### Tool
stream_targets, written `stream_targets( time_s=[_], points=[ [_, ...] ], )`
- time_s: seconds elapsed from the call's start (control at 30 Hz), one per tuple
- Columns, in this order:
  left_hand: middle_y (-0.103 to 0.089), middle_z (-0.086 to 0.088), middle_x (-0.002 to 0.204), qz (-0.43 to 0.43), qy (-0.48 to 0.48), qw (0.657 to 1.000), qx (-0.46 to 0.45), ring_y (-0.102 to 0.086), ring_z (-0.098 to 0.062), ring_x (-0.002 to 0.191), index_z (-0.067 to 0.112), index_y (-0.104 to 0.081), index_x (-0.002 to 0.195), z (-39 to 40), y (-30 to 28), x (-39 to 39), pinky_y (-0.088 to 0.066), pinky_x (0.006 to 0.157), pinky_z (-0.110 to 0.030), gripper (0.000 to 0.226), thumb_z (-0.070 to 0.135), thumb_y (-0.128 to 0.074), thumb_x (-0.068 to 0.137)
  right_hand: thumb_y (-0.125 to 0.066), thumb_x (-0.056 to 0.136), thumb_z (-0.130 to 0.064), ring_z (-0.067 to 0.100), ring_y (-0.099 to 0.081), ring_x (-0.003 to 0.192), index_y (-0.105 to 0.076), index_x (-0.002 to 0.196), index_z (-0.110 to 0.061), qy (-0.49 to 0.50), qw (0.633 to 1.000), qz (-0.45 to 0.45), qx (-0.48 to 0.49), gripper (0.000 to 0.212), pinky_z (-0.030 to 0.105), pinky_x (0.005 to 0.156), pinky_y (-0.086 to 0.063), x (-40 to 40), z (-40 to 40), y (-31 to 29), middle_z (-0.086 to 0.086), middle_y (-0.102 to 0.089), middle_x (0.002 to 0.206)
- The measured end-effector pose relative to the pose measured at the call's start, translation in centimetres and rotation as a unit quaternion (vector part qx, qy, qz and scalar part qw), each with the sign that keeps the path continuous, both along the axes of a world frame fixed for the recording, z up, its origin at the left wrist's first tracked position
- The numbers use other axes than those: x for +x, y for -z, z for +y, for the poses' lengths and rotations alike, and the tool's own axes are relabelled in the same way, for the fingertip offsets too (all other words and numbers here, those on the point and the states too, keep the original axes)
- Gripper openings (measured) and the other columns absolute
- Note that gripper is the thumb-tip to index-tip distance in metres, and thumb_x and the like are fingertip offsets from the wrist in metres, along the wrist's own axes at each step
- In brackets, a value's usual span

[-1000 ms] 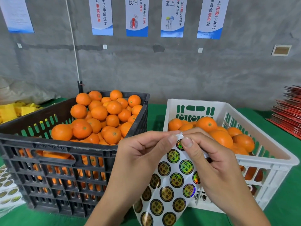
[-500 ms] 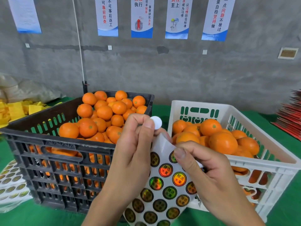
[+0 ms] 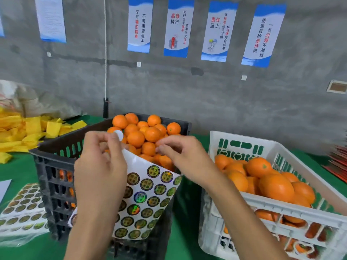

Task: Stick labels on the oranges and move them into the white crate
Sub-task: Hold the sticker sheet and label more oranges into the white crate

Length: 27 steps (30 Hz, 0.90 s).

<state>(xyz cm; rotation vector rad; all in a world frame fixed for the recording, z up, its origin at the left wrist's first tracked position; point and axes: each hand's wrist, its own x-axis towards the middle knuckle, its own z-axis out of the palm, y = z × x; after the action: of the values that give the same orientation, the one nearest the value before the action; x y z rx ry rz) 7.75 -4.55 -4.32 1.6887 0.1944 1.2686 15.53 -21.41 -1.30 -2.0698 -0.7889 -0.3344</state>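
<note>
Orange stock: black crate [image 3: 56,162] heaped, white crate [image 3: 281,209] part-filled. Left hand [image 3: 99,171] pinches peeled label [image 3: 118,135] and sheet [image 3: 148,199]; right hand [image 3: 180,156] reaches, loosely curled, holding nothing.

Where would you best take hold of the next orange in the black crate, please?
Take one off the top of the heap in the black crate, coming from above with the right hand, fingers curled round its sides. The top ones sit proud of the rim, round and free, and that hand is already reaching over them; the left hand holds the label sheet.
</note>
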Motion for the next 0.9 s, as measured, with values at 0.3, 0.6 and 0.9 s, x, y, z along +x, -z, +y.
stream_targets(
  time_s=[0.3, 0.6, 0.9],
  points=[
    [-0.070, 0.011, 0.089, -0.021, -0.045, 0.999, 0.002, -0.067, -0.026, 0.083, 0.018, -0.053, 0.102, 1.2, 1.1, 1.6, -0.053, 0.071, -0.054, 0.018, 0.034, -0.047, 0.109, -0.084, 0.081, -0.037, 0.027, -0.062, 0.113, -0.069, 0.125, -0.024, 0.020, 0.882, 0.132, -0.453, 0.049, 0.046, 0.100, -0.054, 8.6, 7.6, 0.4, 0.002, -0.066, 0.129],
    [-0.065, 0.017, 0.062, -0.038, -0.055, 0.998, -0.003, -0.057, -0.003, 0.075, 0.022, -0.053, 0.100, 0.7, 1.6, 2.3, -0.043, 0.091, -0.042, 0.017, 0.034, -0.046, 0.111, -0.079, 0.087, -0.024, 0.033, -0.062, 0.122, -0.012, 0.162, -0.038, 0.031, 0.821, 0.157, -0.548, 0.102, 0.048, 0.101, -0.054, 12.2, 7.3, 1.3, 0.012, -0.052, 0.150],
    [-0.064, 0.009, 0.062, 0.008, -0.057, 0.998, 0.023, -0.055, -0.027, 0.083, 0.019, -0.048, 0.101, 1.5, 2.0, 2.7, -0.026, 0.077, -0.025, 0.026, 0.030, -0.028, 0.112, -0.070, 0.094, -0.006, 0.030, -0.074, 0.099, -0.022, 0.157, -0.045, -0.026, 0.837, 0.329, -0.436, 0.089, 0.047, 0.097, -0.058, 13.5, 7.5, 2.3, 0.021, -0.059, 0.138]
  ],
)
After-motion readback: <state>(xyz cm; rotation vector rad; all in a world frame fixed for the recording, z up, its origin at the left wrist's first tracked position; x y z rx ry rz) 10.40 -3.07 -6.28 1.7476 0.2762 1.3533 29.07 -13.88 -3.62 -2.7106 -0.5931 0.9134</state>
